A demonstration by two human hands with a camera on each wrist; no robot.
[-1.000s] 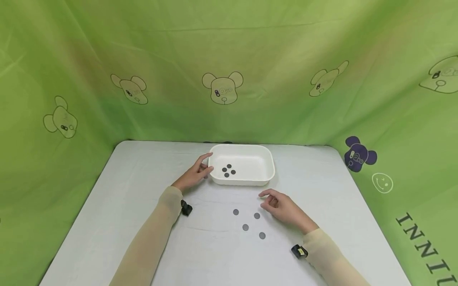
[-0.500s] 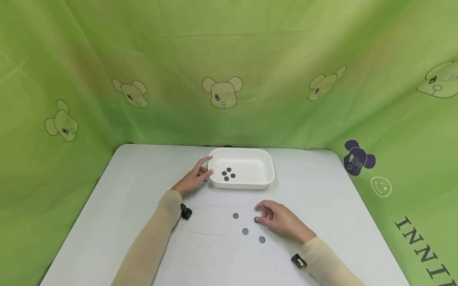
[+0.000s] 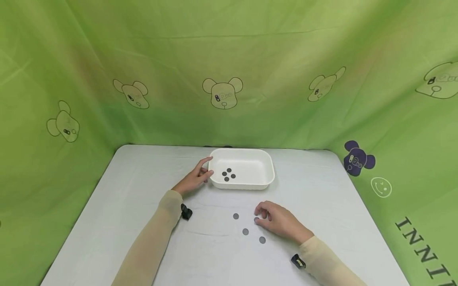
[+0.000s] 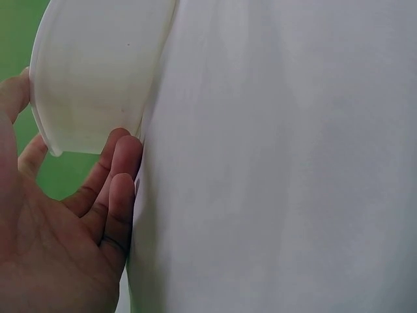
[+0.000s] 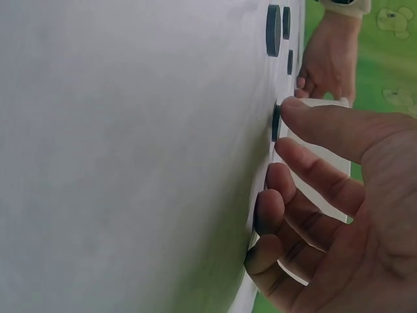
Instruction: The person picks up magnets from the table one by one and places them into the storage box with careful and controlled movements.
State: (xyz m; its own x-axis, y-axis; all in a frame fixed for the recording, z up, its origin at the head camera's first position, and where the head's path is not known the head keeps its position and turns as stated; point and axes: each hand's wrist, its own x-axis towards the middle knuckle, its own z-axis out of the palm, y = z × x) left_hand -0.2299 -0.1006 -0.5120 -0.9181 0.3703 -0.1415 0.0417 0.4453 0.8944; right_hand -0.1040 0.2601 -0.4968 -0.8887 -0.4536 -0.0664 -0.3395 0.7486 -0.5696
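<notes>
A white rectangular tray point(image 3: 250, 186) stands near the back edge of the table. My left hand point(image 3: 193, 179) is at its left end, thumb and index finger spread against the rim, the other fingers loosely bent beside the wall in the left wrist view. In front of the tray, my right hand point(image 3: 280, 221) pinches a small dark grey disc point(image 5: 276, 124) at the table surface, thumb tip on one edge and index fingertip at the opposite edge. Its remaining fingers are bent and rest low by the cloth. Part of that disc is hidden by the thumb.
Three more grey discs lie on the white table point(image 3: 200, 254): one disc point(image 3: 235, 216) to the left, another disc point(image 3: 245, 231) and a third disc point(image 3: 262, 240) nearer. Several dark discs point(image 3: 229, 170) lie inside the tray's left part. Green curtain point(image 3: 171, 119) surrounds the table.
My right hand has come down and toward me onto the rightmost rear disc, and its thumb and index finger have drawn together there. The left hand stays at the tray.
</notes>
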